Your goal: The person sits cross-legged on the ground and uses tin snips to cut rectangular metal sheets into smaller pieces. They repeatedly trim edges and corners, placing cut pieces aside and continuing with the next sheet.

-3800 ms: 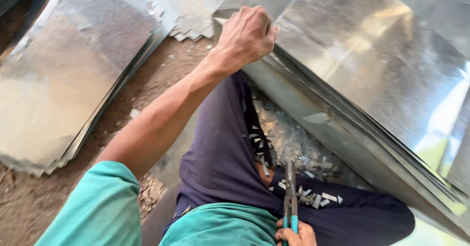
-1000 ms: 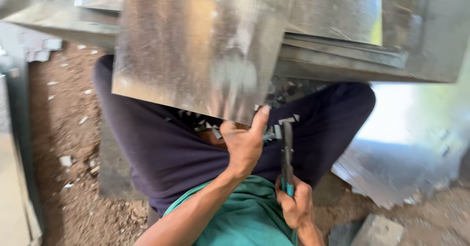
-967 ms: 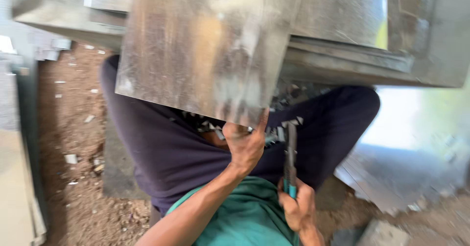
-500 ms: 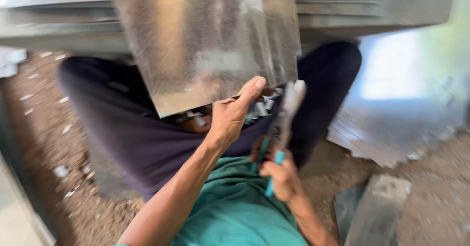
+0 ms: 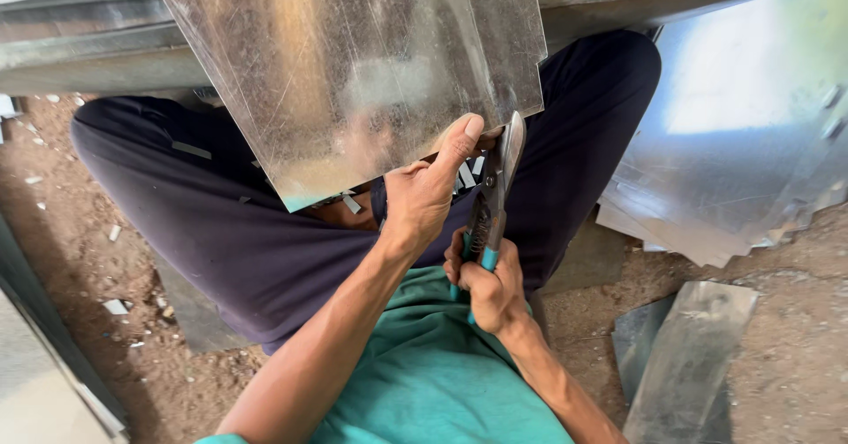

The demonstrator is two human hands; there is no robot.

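Head view: at the far left, stacked metal sheets point(image 5: 79, 46) run along the top over brown dirt ground point(image 5: 71, 250). In the middle, a shiny metal sheet point(image 5: 353, 64) tilts over the person's dark-trousered lap. The left hand point(image 5: 424, 192) pinches its near edge, thumb on top. Just to the right, the right hand point(image 5: 490, 285) is clenched around the teal handles of tin snips point(image 5: 495, 188), blades at the sheet's near right corner. Further right, more sheets point(image 5: 742, 144) lie on the ground.
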